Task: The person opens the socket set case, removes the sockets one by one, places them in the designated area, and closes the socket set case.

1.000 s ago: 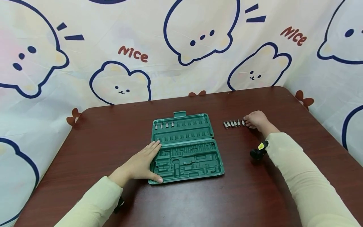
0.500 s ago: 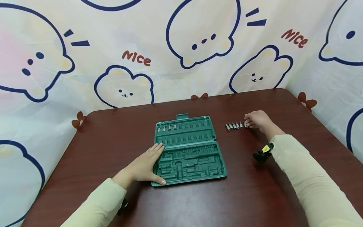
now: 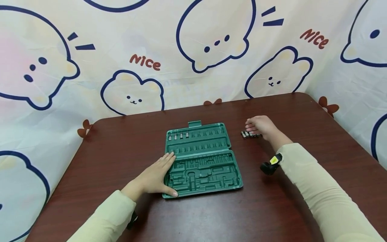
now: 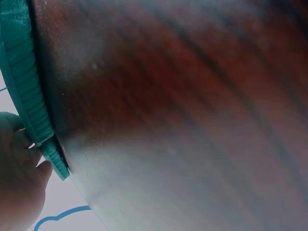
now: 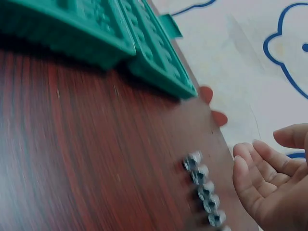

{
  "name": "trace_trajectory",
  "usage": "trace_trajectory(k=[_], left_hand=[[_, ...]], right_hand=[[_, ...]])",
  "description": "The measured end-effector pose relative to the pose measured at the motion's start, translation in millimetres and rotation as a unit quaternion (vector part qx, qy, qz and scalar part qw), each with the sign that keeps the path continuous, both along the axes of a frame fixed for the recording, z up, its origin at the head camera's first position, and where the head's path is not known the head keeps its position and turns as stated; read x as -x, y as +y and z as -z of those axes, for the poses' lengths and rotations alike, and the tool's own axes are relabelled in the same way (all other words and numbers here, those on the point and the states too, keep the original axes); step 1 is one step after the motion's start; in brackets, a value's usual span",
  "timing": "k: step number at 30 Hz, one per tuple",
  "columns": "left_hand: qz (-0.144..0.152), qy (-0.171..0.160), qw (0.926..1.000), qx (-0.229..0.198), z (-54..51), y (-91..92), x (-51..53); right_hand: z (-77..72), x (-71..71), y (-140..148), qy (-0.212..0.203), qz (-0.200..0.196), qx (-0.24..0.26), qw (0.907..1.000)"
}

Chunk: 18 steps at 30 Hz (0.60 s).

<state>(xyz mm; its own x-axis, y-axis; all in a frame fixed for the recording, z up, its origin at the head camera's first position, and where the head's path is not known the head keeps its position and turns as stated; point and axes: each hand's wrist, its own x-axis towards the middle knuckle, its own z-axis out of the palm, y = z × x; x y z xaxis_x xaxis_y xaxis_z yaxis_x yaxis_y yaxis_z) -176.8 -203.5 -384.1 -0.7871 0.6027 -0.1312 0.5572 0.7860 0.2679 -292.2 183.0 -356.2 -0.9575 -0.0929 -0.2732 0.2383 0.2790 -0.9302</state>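
Note:
An open green case [image 3: 203, 170] lies on the table, with several small metal bits [image 3: 181, 135] upright in the upper left of its lid half. My left hand [image 3: 154, 173] rests on the case's left edge with fingers spread; the left wrist view catches the hand [image 4: 21, 178] beside the green case wall [image 4: 26, 72]. Right of the case is a row of several metal sockets [image 3: 247, 134]. Above that row's right part hovers my right hand [image 3: 263, 127]. In the right wrist view this hand [image 5: 274, 178] has loosely bent, parted fingers holding nothing, beside the sockets [image 5: 206, 191].
The dark red-brown table [image 3: 127, 141] stands against a white cloth backdrop [image 3: 181, 80] printed with cartoon bears. A black wrist camera [image 3: 270, 165] hangs under the right wrist, low over the table.
My right hand has moved left from the row's right end to over the sockets, covering some of them. The left hand stays on the case. The head view has shifted slightly since the earliest frame.

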Motion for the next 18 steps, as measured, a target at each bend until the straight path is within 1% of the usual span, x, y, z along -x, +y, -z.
trace_trajectory(k=[9,13,18], left_hand=[[-0.004,-0.003,1.0,0.001,-0.5,-1.1,-1.9],[-0.005,-0.002,1.0,0.006,-1.5,-1.1,-1.9],[-0.002,-0.005,1.0,0.0,-2.9,-0.4,-1.8]], right_hand=[[1.4,-0.6,-49.1,-0.01,-0.019,0.048,0.9986],[2.6,-1.8,-68.9,-0.018,-0.037,0.067,0.9969],[5.1,-2.8,-89.0,-0.025,-0.063,0.081,0.9945]])
